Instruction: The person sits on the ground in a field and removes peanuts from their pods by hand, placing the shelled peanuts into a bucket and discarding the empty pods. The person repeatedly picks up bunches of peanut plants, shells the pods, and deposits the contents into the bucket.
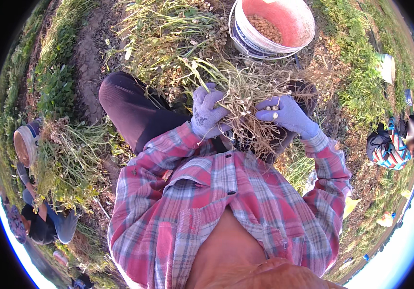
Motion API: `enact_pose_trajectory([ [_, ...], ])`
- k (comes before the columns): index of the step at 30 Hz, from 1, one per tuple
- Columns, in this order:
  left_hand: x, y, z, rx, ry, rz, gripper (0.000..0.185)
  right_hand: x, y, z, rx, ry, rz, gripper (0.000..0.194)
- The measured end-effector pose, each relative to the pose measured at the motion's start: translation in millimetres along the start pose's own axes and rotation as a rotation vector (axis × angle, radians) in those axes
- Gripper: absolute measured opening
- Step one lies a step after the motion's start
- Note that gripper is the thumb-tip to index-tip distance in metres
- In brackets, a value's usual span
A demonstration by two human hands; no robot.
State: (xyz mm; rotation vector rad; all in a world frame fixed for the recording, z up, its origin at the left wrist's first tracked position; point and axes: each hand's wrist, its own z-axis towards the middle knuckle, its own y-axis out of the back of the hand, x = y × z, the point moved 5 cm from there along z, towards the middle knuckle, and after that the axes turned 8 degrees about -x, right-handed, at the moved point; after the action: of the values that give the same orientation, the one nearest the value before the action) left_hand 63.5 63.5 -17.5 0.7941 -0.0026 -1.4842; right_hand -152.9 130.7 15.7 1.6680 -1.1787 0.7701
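Note:
My left hand [210, 110], in a purple work glove, grips a tangled bunch of uprooted peanut plants [243, 104] over my lap. The stems and dry roots spread between both hands. At the other side of the bunch, my right hand [290, 115], gloved alike, has its fingers curled around a few pale peanut pods [272, 108]. Part of the fingers is hidden by roots. Just beyond the bunch stands a white bucket [297, 21] with a reddish inside, tilted in view. Loose peanuts [264, 28] lie in its bottom.
More pulled plants [171, 39] are heaped left of the bucket. Another bucket [22, 146] and a plant pile [71, 159] lie far left, beside a bent-over person [44, 220]. At right are a pale bucket [386, 68] and a person in a striped top [391, 150].

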Motion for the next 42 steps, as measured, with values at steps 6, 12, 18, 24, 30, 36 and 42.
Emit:
enact_pose_trajectory([
  [6,-9.8,-3.9,3.1,-0.011,-0.032,-0.056,0.040,43.3,16.2,-25.4,-0.486,0.319,-0.308,0.015],
  [12,-21.8,-5.7,-19.0,0.078,-0.082,-0.113,0.049,34.0,78.6,-27.3,-0.416,0.286,0.911,0.023],
  [18,-35.8,-10.0,-52.2,0.224,-0.086,-0.140,0.046,88.9,113.2,25.8,-0.446,0.146,0.137,0.028],
  [24,-52.4,-18.6,-66.5,0.240,-0.158,-0.138,0.039,2.7,90.2,150.8,0.078,-0.144,-0.438,0.041],
  [30,-47.6,-20.2,-70.3,0.290,-0.021,-0.175,0.048,-78.4,24.7,149.2,0.362,-0.417,-0.353,0.040],
  [36,-46.3,-22.8,-80.1,0.398,-0.079,-0.167,0.027,-81.7,-8.7,140.8,0.329,-0.124,-0.308,0.066],
  [42,-39.7,6.1,-51.6,0.563,-0.064,-0.246,0.032,-48.4,13.0,117.4,0.346,-0.278,-0.280,0.061],
])
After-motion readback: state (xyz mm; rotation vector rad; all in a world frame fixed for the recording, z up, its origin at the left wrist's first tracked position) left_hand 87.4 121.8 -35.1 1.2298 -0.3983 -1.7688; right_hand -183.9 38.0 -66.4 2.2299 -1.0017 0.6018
